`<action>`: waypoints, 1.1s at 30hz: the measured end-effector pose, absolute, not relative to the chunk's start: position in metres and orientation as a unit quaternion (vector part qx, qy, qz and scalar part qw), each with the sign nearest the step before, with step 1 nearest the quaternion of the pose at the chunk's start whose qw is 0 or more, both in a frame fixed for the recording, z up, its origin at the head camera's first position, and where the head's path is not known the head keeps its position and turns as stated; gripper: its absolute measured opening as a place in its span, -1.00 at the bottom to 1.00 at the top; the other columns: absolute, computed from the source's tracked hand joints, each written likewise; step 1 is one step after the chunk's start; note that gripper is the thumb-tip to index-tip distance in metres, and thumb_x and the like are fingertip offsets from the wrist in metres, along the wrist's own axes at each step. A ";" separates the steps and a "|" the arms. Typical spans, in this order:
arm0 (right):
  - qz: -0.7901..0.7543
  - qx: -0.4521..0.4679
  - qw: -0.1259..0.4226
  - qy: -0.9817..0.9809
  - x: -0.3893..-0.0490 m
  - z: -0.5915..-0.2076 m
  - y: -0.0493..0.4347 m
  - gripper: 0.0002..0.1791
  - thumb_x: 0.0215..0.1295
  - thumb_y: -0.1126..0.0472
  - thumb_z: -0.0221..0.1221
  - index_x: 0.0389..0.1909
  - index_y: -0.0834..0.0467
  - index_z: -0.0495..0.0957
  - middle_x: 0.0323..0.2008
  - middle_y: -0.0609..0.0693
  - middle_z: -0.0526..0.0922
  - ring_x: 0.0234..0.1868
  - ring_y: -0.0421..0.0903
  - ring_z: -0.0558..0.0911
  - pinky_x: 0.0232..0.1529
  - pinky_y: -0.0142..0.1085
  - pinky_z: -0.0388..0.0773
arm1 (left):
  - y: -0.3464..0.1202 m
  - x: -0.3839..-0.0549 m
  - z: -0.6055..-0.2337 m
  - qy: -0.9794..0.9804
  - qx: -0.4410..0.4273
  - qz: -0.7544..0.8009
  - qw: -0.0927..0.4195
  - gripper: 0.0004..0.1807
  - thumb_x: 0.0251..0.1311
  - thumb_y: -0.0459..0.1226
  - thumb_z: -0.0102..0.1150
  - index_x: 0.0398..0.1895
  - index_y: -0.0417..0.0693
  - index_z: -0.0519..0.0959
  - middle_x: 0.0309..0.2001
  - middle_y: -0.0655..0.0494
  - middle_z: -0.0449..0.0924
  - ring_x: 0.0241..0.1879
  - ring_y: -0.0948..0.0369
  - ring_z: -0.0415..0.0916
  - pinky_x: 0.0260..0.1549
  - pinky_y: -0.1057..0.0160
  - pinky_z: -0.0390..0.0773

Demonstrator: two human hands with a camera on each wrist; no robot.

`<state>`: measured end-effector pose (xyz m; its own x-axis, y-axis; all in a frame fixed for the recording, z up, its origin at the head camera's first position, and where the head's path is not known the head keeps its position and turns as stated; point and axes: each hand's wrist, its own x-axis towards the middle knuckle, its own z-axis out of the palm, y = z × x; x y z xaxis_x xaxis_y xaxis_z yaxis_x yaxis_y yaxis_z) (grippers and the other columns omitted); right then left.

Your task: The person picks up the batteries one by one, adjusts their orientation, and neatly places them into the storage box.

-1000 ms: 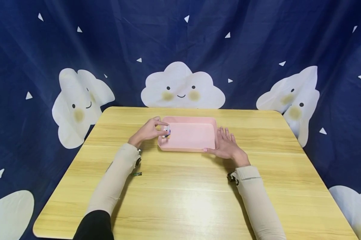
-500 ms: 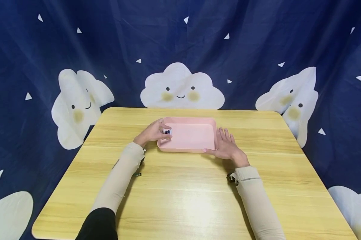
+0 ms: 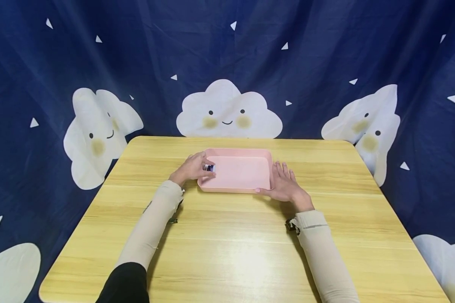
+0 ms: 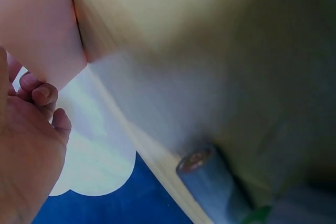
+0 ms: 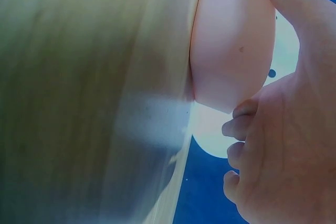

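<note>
My left hand (image 3: 192,167) reaches over the left wall of a pink tray (image 3: 242,170). Its thumb and fingers pinch a small white thing with dark markings (image 3: 209,168), mostly covered by the fingers; I cannot tell its kind. In the left wrist view, curled fingertips (image 4: 44,94) show beside the tray's corner, while the held thing stays hidden. My right hand (image 3: 287,185) lies along the tray's right end with fingers extended and the thumb at the near corner. In the right wrist view, that hand (image 5: 294,145) flanks the pink outer wall (image 5: 231,40).
A dark battery with some green (image 3: 173,221) lies on the wooden table (image 3: 227,240), partly behind my left forearm. Close up in the left wrist view, a dark cylinder (image 4: 215,187) shows a coppery end. A blue curtain (image 3: 307,63) with clouds hangs behind the table.
My left hand has shifted right and slightly nearer, further into the tray, and the pinched thing has turned and is more covered. The right hand holds its place.
</note>
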<state>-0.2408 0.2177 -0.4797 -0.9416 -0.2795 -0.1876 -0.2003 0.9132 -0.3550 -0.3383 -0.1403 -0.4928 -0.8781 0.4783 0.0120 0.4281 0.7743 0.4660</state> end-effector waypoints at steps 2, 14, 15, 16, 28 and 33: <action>-0.170 -0.123 0.117 0.971 -0.241 -0.479 0.218 0.41 0.25 -0.57 0.06 0.63 0.39 -0.35 0.66 0.34 -0.34 0.67 0.35 -0.33 0.61 0.27 -0.34 | -0.140 -0.339 -0.493 0.942 0.245 0.223 0.055 -0.38 0.09 0.07 0.54 0.17 -0.04 0.72 -0.27 0.04 0.38 -0.22 0.10 0.28 -0.11 0.17 0.21; -0.164 -0.124 0.117 0.972 -0.242 -0.480 0.217 0.43 0.23 -0.59 0.06 0.63 0.39 -0.35 0.66 0.34 -0.33 0.67 0.34 -0.33 0.61 0.26 -0.32 | -0.137 -0.339 -0.491 0.946 0.259 0.187 0.048 -0.42 0.09 0.10 0.52 0.12 0.00 0.75 -0.30 0.09 0.35 -0.27 0.12 0.30 -0.13 0.15 0.21; -0.164 -0.124 0.116 0.972 -0.242 -0.480 0.217 0.43 0.23 -0.59 0.06 0.63 0.39 -0.34 0.66 0.34 -0.33 0.67 0.34 -0.33 0.61 0.26 -0.32 | -0.137 -0.339 -0.491 0.947 0.260 0.182 0.048 -0.42 0.09 0.10 0.52 0.12 0.00 0.75 -0.30 0.09 0.36 -0.28 0.12 0.30 -0.13 0.15 0.20; -0.165 -0.124 0.116 0.972 -0.242 -0.480 0.217 0.43 0.23 -0.59 0.06 0.63 0.39 -0.34 0.66 0.34 -0.33 0.67 0.34 -0.33 0.61 0.26 -0.32 | -0.136 -0.339 -0.490 0.948 0.262 0.176 0.048 -0.42 0.09 0.11 0.51 0.12 0.01 0.75 -0.29 0.09 0.36 -0.27 0.12 0.31 -0.14 0.15 0.21; -0.173 -0.121 0.117 0.970 -0.241 -0.480 0.217 0.42 0.23 -0.59 0.06 0.63 0.39 -0.35 0.66 0.34 -0.33 0.67 0.35 -0.34 0.61 0.26 -0.34 | -0.132 -0.337 -0.485 0.957 0.252 0.132 0.060 -0.42 0.14 0.13 0.46 0.16 0.05 0.73 -0.13 0.06 0.49 -0.11 0.10 0.42 -0.05 0.10 0.27; -0.177 -0.122 0.119 0.969 -0.240 -0.480 0.218 0.41 0.25 -0.57 0.07 0.63 0.39 -0.35 0.66 0.33 -0.34 0.67 0.34 -0.35 0.61 0.26 -0.36 | -0.132 -0.336 -0.486 0.957 0.250 0.132 0.061 -0.42 0.14 0.15 0.45 0.17 0.08 0.73 -0.13 0.07 0.49 -0.12 0.10 0.42 -0.04 0.10 0.27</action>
